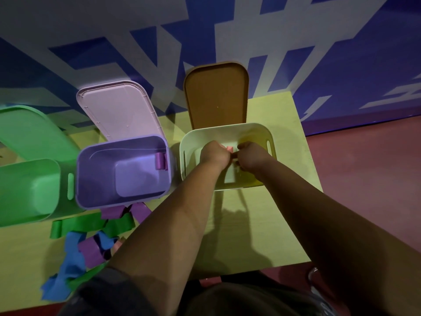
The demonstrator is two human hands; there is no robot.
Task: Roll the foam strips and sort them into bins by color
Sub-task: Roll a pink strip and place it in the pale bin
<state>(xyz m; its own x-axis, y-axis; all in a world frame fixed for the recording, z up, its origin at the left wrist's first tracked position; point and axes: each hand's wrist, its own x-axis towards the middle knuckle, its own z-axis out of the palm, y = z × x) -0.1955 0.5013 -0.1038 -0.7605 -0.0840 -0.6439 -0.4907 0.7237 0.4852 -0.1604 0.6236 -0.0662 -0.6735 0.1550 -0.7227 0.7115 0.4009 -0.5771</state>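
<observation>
The grip is a two-handed one: the left hand (214, 153) and the right hand (251, 156) meet knuckle to knuckle, fingers curled in and pinching a pink strip (229, 148) between them. Only a small pink end shows above the fingers, so it looks rolled or nearly so, though the hands hide most of it. The piece lies across the gap between the hands, equally near to both, and hangs directly over the open mouth of the pale bin (205, 135). In my judgement the coming move is simply to let go straight down.

Left of that bin stands the purple bin (102, 156), with a purple roll (160, 160) against its right inner wall, and further left the green bin (27, 192). A brown lid (216, 94) and a lilac lid (118, 110) lean behind them. Loose strips (91, 224) in green, blue and purple lie tangled on the table (250, 224) near the left forearm.

The wall (341, 53) carries large pale shapes on blue, nothing readable; no labels show on the bins.
</observation>
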